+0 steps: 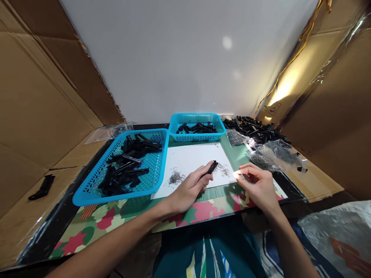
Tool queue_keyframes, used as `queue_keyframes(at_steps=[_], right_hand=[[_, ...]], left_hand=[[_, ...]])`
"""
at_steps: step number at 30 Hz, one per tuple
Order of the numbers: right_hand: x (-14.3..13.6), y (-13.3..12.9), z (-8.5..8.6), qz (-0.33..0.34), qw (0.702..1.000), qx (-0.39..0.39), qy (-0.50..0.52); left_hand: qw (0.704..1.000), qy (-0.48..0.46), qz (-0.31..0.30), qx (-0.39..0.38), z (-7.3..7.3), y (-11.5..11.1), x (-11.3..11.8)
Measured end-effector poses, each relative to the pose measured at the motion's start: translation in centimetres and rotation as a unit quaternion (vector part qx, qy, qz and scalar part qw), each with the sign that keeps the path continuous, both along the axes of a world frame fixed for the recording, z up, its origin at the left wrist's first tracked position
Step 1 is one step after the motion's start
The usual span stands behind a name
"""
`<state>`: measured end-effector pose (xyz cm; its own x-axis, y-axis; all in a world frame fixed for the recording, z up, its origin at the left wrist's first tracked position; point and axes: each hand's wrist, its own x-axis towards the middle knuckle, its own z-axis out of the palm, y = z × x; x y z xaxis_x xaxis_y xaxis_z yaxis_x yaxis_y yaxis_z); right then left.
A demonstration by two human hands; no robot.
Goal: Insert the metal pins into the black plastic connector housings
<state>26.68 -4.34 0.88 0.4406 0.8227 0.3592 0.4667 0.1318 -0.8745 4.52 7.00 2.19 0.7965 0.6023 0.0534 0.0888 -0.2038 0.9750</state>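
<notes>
left grip [189,186]: closed round black part [213,166], above white paper [193,154] | right grip [259,185]: fingertips pinched, contents unclear, glare | tip: brace black part firmly, pinch lightly

White back wall [185,61], cardboard side panels [37,85] (brown, creased), warm light patch [285,83] at right, patterned tabletop [107,220].

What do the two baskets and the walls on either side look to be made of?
Both baskets, the large and the small: glossy blue, probably molded plastic, given the regular perforations and smooth rims. Side walls, left and right: matte brown cardboard, judging by creases and ragged edges.
</notes>
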Motion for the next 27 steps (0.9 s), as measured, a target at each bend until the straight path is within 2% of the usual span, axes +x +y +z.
queue_keyframes(at_steps=[2, 4, 8, 12, 16, 21, 27], right_hand=[[0.7, -0.3, 0.3, 0.005, 1.000, -0.014, -0.009], [1.0, -0.3, 0.7, 0.011, 1.000, -0.024, -0.005], [0.3, 0.4, 1.1, 0.053, 0.996, -0.073, -0.012], [-0.8, 1.4, 0.9, 0.072, 0.987, -0.130, -0.062], [-1.4, 1.7, 0.2, 0.058, 0.985, -0.130, -0.096], [-1.9, 2.0, -0.5, 0.035, 0.983, -0.089, -0.156], [-2.4, 2.2, -1.0, 0.045, 0.980, -0.054, -0.184]], left_hand=[[0.999, 0.022, 0.010, 0.028, 0.2, 0.3, 0.1], [0.995, 0.040, 0.007, 0.089, 0.3, 0.5, 0.1], [0.975, 0.070, -0.041, 0.205, 0.1, 0.5, 0.2], [0.955, 0.091, -0.064, 0.274, -0.5, 0.5, 0.3], [0.950, 0.104, -0.073, 0.284, -0.5, 0.4, 0.5], [0.953, 0.107, -0.073, 0.273, -0.4, 0.4, 0.5], [0.963, 0.101, -0.072, 0.239, -0.3, 0.4, 0.6]])
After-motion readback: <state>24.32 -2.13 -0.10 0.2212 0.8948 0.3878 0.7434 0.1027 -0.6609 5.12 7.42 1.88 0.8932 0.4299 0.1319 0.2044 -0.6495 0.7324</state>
